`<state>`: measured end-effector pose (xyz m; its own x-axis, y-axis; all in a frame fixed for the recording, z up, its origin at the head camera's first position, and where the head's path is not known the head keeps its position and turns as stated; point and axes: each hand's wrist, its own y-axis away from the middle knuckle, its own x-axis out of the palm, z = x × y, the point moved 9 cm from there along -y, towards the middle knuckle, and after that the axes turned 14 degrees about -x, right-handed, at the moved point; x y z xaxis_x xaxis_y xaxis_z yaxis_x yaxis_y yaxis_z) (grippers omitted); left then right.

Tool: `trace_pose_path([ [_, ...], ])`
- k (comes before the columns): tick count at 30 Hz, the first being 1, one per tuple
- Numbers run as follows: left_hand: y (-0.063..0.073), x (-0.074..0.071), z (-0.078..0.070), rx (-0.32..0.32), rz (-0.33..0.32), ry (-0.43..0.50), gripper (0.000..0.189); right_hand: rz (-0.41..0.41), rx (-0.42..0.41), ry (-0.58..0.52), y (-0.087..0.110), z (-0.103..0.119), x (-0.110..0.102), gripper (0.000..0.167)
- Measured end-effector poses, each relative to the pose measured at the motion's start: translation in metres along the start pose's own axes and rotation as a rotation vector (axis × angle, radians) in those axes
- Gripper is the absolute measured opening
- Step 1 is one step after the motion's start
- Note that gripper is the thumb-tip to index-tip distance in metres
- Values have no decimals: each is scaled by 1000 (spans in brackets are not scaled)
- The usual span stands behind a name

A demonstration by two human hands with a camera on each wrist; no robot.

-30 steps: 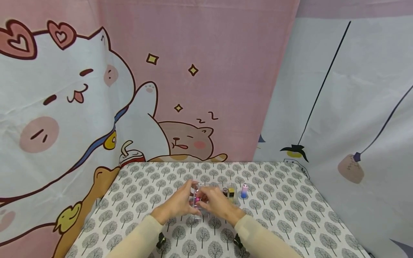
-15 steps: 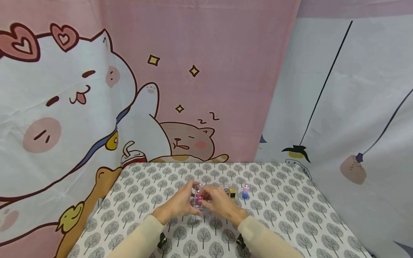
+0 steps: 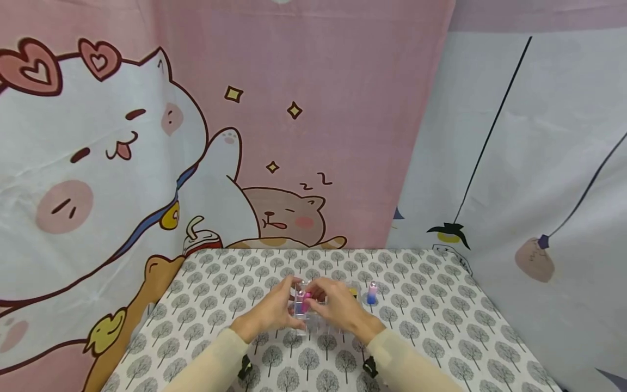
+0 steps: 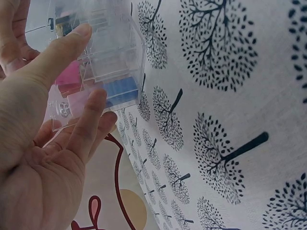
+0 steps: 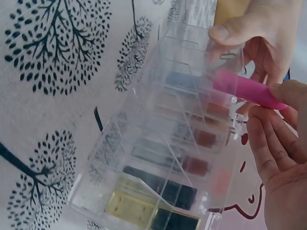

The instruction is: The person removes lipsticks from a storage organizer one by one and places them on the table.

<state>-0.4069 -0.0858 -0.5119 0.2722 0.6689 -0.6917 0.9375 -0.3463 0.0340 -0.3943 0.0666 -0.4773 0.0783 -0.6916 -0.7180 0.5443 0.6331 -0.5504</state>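
A clear plastic organizer (image 5: 120, 139) with divided compartments stands on the table. My left hand (image 3: 271, 313) grips its left end, the thumb on one side and the fingers on the other. Between the thumb and fingers of my right hand (image 3: 343, 309) is a bright pink lipstick-like tube (image 5: 254, 92), tilted, its lower end overlapping the organizer in the right wrist view. In the left end compartment sits a pink-and-blue tube (image 4: 120, 92). Gold-and-black lipsticks (image 5: 129, 208) fill the right end, partly hidden by my right hand in the head view.
Another pink-and-blue tube (image 3: 372, 293) stands upright on the table just right of the organizer. The table wears a tree-print cloth (image 3: 431, 337). Cartoon-printed curtains (image 3: 343, 136) rise at the back and sides.
My right hand has drawn the pink tube upward, so more of it shows above the organizer. My left hand keeps its grip on the end.
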Motion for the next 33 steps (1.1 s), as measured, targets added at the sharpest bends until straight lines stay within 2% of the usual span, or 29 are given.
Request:
trace_pose_path([
  [15, 0, -1, 4, -14, 8, 32, 119, -120, -108, 98, 0, 10, -41, 26],
  [24, -3, 1, 4, -28, 4, 35, 117, -168, -92, 138, 13, 0, -71, 25],
  [33, -4, 2, 7, -48, 12, 13, 117, -216, -174, 207, 22, -3, -96, 26],
])
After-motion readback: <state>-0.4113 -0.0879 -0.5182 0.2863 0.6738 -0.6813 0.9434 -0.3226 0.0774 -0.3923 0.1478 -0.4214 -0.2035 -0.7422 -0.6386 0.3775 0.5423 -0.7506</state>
